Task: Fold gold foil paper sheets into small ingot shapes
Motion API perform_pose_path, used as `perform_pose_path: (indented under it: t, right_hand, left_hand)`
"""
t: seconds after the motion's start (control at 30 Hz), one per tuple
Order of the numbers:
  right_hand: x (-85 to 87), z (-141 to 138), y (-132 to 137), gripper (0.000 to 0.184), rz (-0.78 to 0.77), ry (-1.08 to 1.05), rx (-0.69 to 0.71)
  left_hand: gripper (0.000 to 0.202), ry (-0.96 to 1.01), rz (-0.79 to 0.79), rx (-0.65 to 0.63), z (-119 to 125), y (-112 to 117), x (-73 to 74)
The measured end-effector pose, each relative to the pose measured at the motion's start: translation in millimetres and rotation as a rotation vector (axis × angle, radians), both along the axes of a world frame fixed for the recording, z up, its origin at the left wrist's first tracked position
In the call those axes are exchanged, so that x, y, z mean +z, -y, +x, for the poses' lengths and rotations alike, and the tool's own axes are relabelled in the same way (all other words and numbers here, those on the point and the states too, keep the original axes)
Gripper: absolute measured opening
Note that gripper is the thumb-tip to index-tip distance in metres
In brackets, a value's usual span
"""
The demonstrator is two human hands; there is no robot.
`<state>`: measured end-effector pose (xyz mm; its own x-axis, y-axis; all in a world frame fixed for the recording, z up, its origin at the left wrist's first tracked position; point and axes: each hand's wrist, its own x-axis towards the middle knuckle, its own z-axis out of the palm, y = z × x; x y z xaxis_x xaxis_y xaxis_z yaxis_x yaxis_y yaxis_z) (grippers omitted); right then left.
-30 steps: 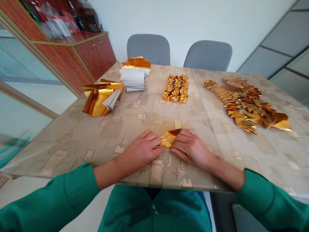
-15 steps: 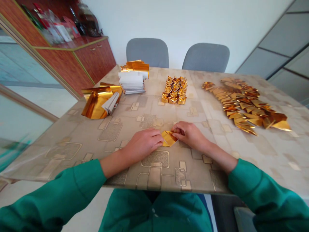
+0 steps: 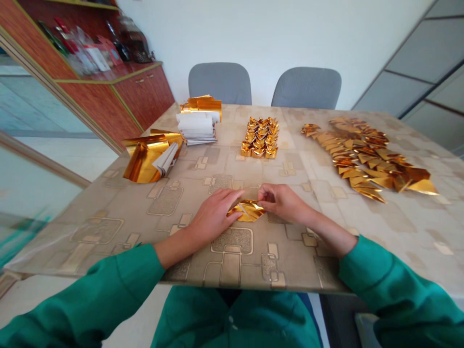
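Note:
A partly folded piece of gold foil paper [image 3: 250, 211] lies on the table in front of me, between my two hands. My left hand [image 3: 216, 214] is around its left end, thumb at the near side and fingers at the far side, with a gap between them. The right end is pinched between the thumb and fingers of my right hand [image 3: 281, 202]. A slanting pale line runs across the foil near my left thumb. My curled right fingertips are partly hidden behind the hand.
Compact folded gold pieces [image 3: 260, 140] stand in rows beyond my hands. Loose gold foil sheets [image 3: 145, 159] and a white-sided paper stack [image 3: 196, 128] are at the left. Many pointed gold pieces [image 3: 362, 159] spread over the right. Two grey chairs [image 3: 219, 83] stand behind the patterned table [image 3: 232, 270].
My left thumb and fingers have spread apart around the foil's left end. The foil piece now looks wider and flatter. My right hand keeps its pinch in nearly the same place.

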<state>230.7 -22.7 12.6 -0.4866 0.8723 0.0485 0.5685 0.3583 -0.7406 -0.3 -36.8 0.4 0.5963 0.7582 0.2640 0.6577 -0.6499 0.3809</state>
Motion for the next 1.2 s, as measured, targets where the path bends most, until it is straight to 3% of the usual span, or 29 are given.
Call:
perform_pose_path:
  t: [0.13,0.27,0.37,0.57,0.73,0.83,0.9,0.97,1.0,1.13,1.2]
  right_hand:
    - [-4.4,4,-1,0.007,-0.038,-0.135,0.033]
    - [-9.1,1,-4,0.012,0.151,0.037,-0.027]
    - [-10.6,-4,-2,0.010,0.336,0.201,-0.058]
    - [-12.0,-12,5,0.010,0.339,0.319,-0.045]
    - [-9.9,-9,-5,0.019,0.204,0.286,-0.077]
    - [-7.4,-6,-11,0.012,0.050,0.184,-0.035]
    - [-3.5,-4,-10,0.008,0.020,0.066,0.025]
    - [3.5,-2,-6,0.007,0.064,-0.046,0.107]
    - [8.2,-1,-2,0.006,0.121,-0.085,0.138]
    - [25.8,4,11,0.009,0.433,-0.036,0.247]
    - [27.8,8,16,0.011,0.529,0.049,0.300]
  left_hand:
    - [0.043,0.013,0.005,0.033,1,0,0.9]
    - [0.011,-0.109,0.164,-0.050,4,0,3.5]
    - [0.017,-0.182,0.220,-0.217,3,3,1.1]
    - [0.027,-0.328,0.300,-0.348,-9,14,-2.2]
    - [0.025,-0.223,0.204,-0.242,-7,16,-0.5]
    - [0.022,-0.049,0.083,-0.141,-4,14,-1.1]
    - [0.039,0.036,0.025,-0.094,-3,13,-0.5]
    - [0.054,0.106,-0.011,-0.041,-3,12,1.9]
    - [0.052,0.134,-0.025,-0.022,-2,11,3.9]
    - [0.012,0.165,0.055,-0.027,2,5,14.6]
    - [0.013,0.093,0.189,-0.041,5,0,18.0]
